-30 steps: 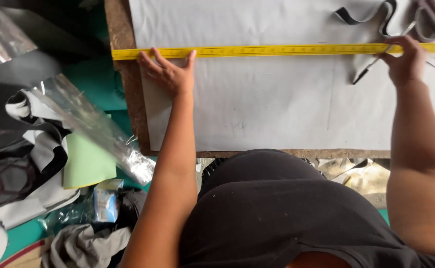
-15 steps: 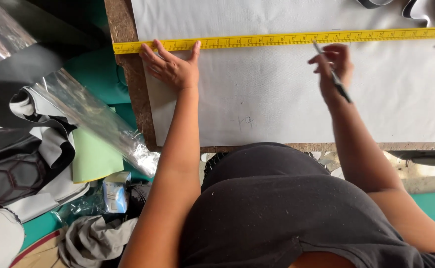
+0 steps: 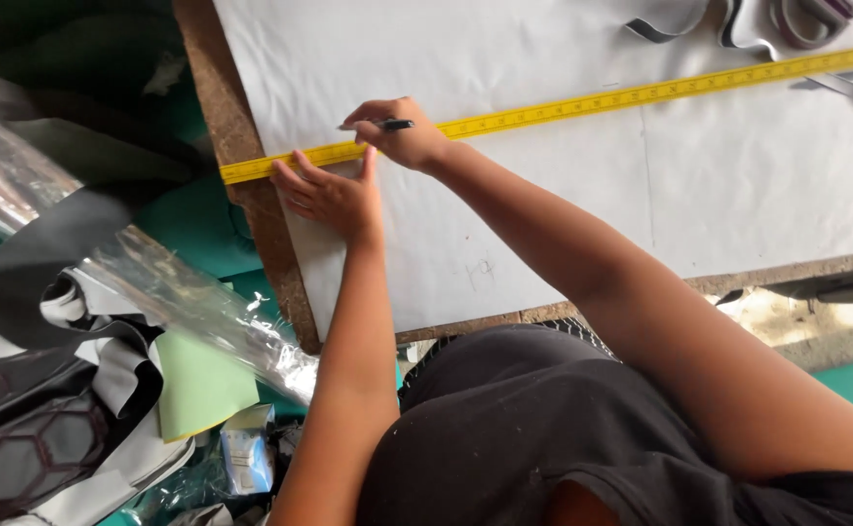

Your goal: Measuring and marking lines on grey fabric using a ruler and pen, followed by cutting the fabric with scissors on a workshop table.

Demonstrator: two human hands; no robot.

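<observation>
A long yellow ruler (image 3: 582, 102) lies slanted across a sheet of pale grey material (image 3: 543, 195) on a wooden board (image 3: 251, 175). My left hand (image 3: 329, 193) presses flat on the sheet at the ruler's left end, fingers spread against its lower edge. My right hand (image 3: 402, 136) has crossed over to just beside it and grips a dark pen (image 3: 379, 125), its tip at the ruler's upper edge near the left end.
Grey strips and scissors (image 3: 816, 15) lie at the sheet's far right. Left of the board are a clear plastic roll (image 3: 153, 282), black and white patterned fabric (image 3: 27, 429), a light green sheet (image 3: 202, 385) and a small packet (image 3: 246, 453) on a green surface.
My right hand has swept with the pen from the ruler's right part to its left end, beside my left hand. The view has tilted, so the ruler now slants.
</observation>
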